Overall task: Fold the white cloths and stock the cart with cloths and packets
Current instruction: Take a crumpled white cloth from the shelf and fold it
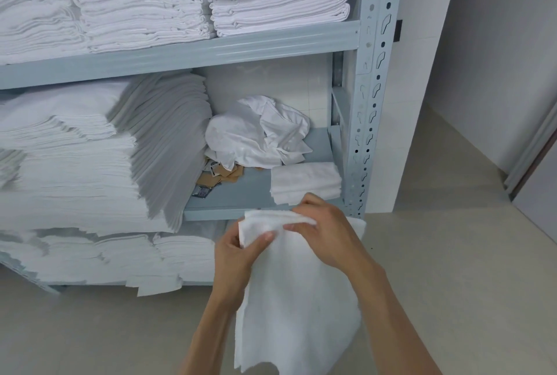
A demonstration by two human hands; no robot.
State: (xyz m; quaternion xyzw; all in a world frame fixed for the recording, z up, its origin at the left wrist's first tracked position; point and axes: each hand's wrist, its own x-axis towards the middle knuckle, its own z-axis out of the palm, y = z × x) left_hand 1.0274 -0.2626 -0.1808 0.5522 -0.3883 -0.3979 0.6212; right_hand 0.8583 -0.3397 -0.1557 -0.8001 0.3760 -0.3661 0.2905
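While both hands pinch the white cloth before the shelf's front edge, left hand and right hand should align the top corners squarely, then fold evenly.

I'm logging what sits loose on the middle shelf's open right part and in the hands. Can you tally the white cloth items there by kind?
Crumpled cloth pile: 1
Small folded cloth stack: 1
Cloth held in both hands, left hand, right hand: 1
Total: 3
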